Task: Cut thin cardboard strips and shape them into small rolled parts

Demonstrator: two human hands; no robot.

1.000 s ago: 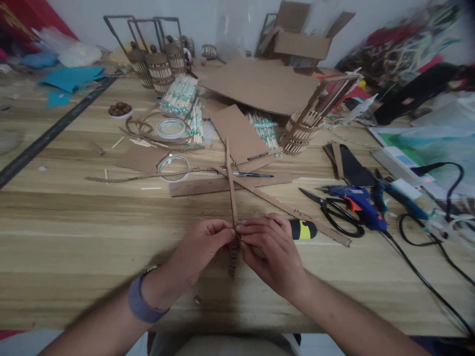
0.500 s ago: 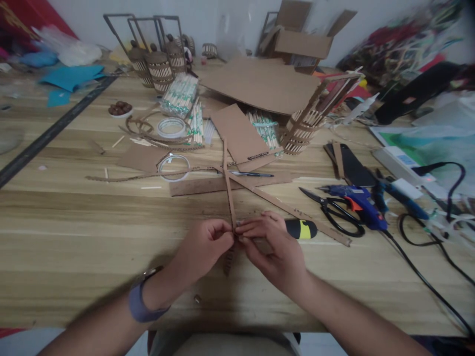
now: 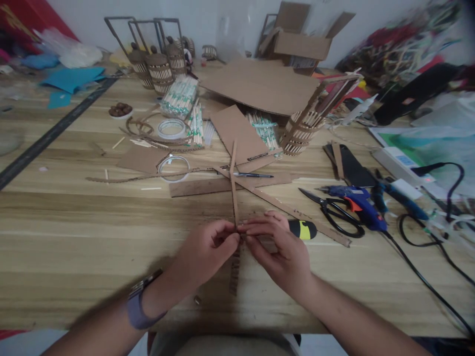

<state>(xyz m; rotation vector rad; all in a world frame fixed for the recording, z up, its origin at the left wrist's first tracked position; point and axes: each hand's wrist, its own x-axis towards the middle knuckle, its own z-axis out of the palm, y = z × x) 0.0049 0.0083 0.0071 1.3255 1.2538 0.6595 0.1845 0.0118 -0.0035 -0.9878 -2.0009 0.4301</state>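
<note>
A narrow cardboard strip (image 3: pixel 234 198) runs up and away from my fingers, bent slightly partway along; its lower end shows below my hands. My left hand (image 3: pixel 213 246) pinches it between thumb and index finger. From the other side my right hand (image 3: pixel 276 244) closes its fingertips on the same strip, right beside the left thumb. Just past my right hand lies a black and yellow tool handle (image 3: pixel 305 230), its other end hidden by that hand. Another long cardboard strip (image 3: pixel 274 199) lies diagonally on the table behind.
Scissors (image 3: pixel 339 216) and a blue glue gun (image 3: pixel 356 200) with its cable lie to the right. Tape rolls (image 3: pixel 171 129), bundled sticks (image 3: pixel 180 96), cardboard sheets (image 3: pixel 260 84) and a pen (image 3: pixel 256 175) lie farther back. Stick-covered lanterns (image 3: pixel 160 71) stand at the back left.
The strip has shifted a little to the right and toward me, with more of its lower end showing. Both hands moved slightly right with it, still pinching.
</note>
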